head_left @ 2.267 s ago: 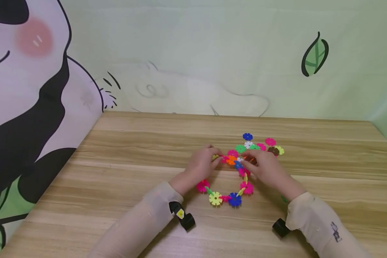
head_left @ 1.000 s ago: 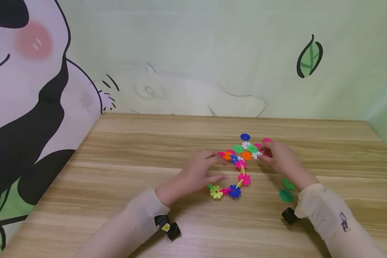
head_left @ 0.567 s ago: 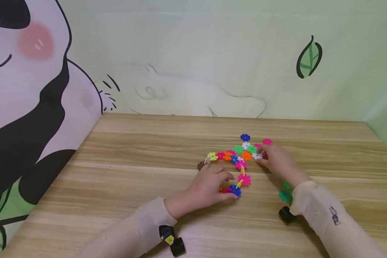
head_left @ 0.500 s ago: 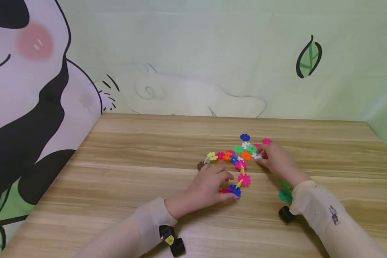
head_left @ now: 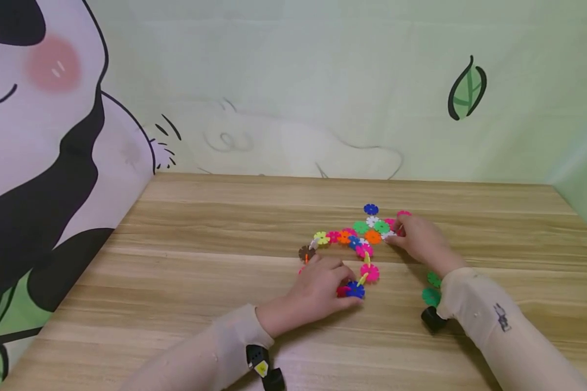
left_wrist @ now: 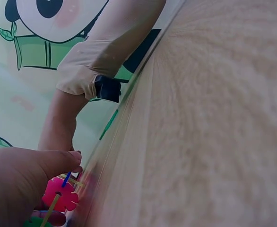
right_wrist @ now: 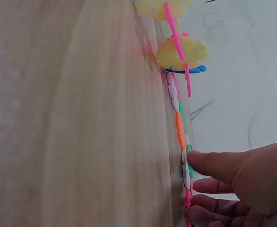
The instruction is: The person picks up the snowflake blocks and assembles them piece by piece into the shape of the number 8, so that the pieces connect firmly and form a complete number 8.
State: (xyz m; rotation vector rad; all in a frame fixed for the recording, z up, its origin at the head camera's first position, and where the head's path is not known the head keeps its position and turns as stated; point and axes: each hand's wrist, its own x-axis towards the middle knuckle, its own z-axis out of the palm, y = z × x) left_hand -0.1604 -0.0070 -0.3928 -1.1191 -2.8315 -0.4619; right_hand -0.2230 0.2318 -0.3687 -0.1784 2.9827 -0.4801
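Interlocking plastic snowflake discs form a loop of chain (head_left: pixel 370 273) on the table in the head view. My left hand (head_left: pixel 318 288) arches over the loop's near left side, its thumb and fingers round a pink disc and a blue disc (head_left: pixel 356 289). That hand hides part of the loop. A cluster of flat discs, with an orange disc (head_left: pixel 373 237) and a green disc (head_left: pixel 382 226), lies behind. My right hand (head_left: pixel 428 244) touches this cluster's right end. In the right wrist view its thumb and fingers stand apart, beside white and pink discs (right_wrist: pixel 189 198).
Two loose green discs (head_left: pixel 430 296) lie near the right sleeve. A blue disc (head_left: pixel 370 209) is at the far end of the cluster. The wooden table (head_left: pixel 200 244) meets a painted wall (head_left: pixel 283 92). Black cameras (head_left: pixel 433 319) hang from both wrists.
My right hand has shifted right from the loop to the flat cluster's end. My left hand has left the loop's far left side and come down over its near side.
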